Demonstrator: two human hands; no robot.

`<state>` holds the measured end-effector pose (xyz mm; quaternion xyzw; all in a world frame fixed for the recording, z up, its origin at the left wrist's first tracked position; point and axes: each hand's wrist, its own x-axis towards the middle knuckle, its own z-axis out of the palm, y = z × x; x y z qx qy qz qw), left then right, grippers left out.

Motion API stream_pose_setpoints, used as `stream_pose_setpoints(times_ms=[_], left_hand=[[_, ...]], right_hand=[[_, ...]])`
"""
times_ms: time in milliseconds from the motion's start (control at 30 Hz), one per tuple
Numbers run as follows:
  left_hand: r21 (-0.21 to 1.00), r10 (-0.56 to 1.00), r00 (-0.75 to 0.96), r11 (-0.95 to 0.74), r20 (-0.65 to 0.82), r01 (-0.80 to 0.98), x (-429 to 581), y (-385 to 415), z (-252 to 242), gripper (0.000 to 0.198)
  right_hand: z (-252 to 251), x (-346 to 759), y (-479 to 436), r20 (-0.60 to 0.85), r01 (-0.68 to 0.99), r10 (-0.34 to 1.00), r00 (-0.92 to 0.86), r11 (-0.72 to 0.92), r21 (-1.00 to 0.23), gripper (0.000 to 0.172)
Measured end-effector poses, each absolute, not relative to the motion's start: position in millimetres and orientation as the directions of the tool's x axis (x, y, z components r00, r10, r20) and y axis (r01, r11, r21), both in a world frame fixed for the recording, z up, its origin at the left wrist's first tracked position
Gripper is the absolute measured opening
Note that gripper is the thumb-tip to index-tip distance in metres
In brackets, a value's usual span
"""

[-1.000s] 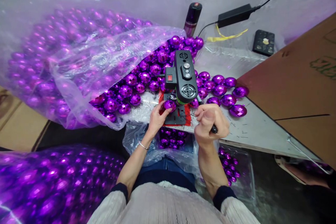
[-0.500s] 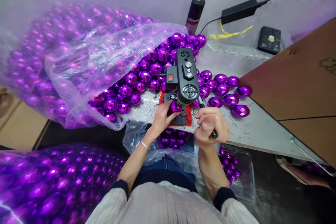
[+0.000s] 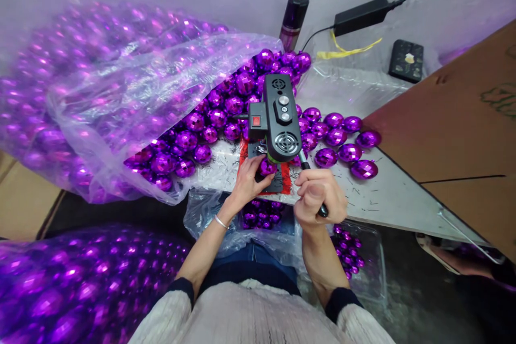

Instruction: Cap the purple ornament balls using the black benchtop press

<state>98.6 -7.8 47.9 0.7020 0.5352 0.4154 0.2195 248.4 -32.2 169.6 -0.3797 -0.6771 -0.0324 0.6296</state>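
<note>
A small black bench machine [image 3: 279, 118] with a red switch stands on a red-edged base at the table's near edge. My left hand [image 3: 246, 180] pinches a shiny purple faceted bauble [image 3: 266, 166] and holds it under the machine's head. My right hand [image 3: 318, 193] is closed round the machine's black lever handle [image 3: 312, 185], just right of the base. A heap of the same purple baubles [image 3: 217, 118] spills from a clear plastic bag behind the machine, and a short row of them [image 3: 342, 145] lies to its right.
Large clear bags of baubles lie at left [image 3: 92, 91] and lower left [image 3: 80, 285]. A tray of baubles [image 3: 262, 215] sits under the table edge. A dark spray can [image 3: 293, 19], power adapter [image 3: 358, 15] and cardboard sheet [image 3: 451, 134] are at the back and right.
My left hand has carried the bauble rightward, from beside the base to under the machine's head. My right hand kept its grip on the lever and shifted slightly left.
</note>
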Motion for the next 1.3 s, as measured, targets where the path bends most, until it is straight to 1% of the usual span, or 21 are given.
stream_pose_setpoints(times_ms=[100, 233, 333, 433, 533, 700, 800, 1000, 1100, 1167, 1233, 1300], left_hand=[[0.773, 0.923, 0.035, -0.341, 0.383, 0.535, 103.1, -5.1, 38.0, 0.055], [0.770, 0.909, 0.038, -0.373, 0.415, 0.518, 103.2, -5.0, 32.0, 0.054], [0.770, 0.913, 0.029, -0.359, 0.406, 0.527, 103.5, -5.3, 32.0, 0.055], [0.774, 0.924, 0.019, -0.332, 0.383, 0.539, 104.2, -5.1, 31.7, 0.057], [0.780, 0.922, 0.025, -0.340, 0.385, 0.526, 104.2, -5.0, 30.9, 0.057], [0.789, 0.924, 0.019, -0.337, 0.382, 0.513, 104.2, -5.6, 30.5, 0.056], [0.793, 0.921, 0.016, -0.343, 0.389, 0.504, 104.3, -5.5, 30.1, 0.056], [0.789, 0.915, 0.017, -0.356, 0.402, 0.501, 103.3, -4.0, 27.3, 0.058], [0.787, 0.919, 0.025, -0.350, 0.392, 0.509, 102.5, -2.8, 25.7, 0.058], [0.780, 0.908, 0.039, -0.381, 0.418, 0.496, 101.5, -1.0, 24.5, 0.058], [0.770, 0.891, 0.048, -0.416, 0.451, 0.485, 100.1, 1.2, 23.9, 0.058], [0.760, 0.882, 0.057, -0.434, 0.467, 0.485, 98.2, 1.9, 24.6, 0.059]], right_hand=[[167.1, 250.8, -33.5, 0.872, 0.554, 0.486, 0.056, 0.712, -0.432, 0.030], [157.0, 252.2, -35.3, 0.875, 0.541, 0.481, 0.053, 0.723, -0.431, 0.029], [141.6, 251.8, -35.7, 0.880, 0.524, 0.471, 0.063, 0.734, -0.431, 0.029], [122.7, 251.2, -34.7, 0.897, 0.516, 0.436, 0.071, 0.754, -0.407, 0.030], [107.4, 250.5, -33.2, 0.915, 0.501, 0.396, 0.070, 0.780, -0.376, 0.031], [95.8, 246.8, -32.2, 0.896, 0.437, 0.427, 0.122, 0.788, -0.434, 0.031], [93.3, 244.5, -30.8, 0.900, 0.395, 0.406, 0.160, 0.809, -0.435, 0.032], [85.2, 244.7, -27.2, 0.903, 0.323, 0.406, 0.140, 0.843, -0.429, 0.033], [78.1, 245.2, -25.1, 0.916, 0.345, 0.385, 0.113, 0.849, -0.400, 0.032], [78.6, 245.4, -24.1, 0.927, 0.376, 0.364, 0.087, 0.850, -0.369, 0.034], [88.4, 245.9, -24.0, 0.934, 0.413, 0.345, 0.094, 0.840, -0.352, 0.035], [107.6, 246.6, -25.3, 0.928, 0.453, 0.353, 0.120, 0.812, -0.368, 0.035]])
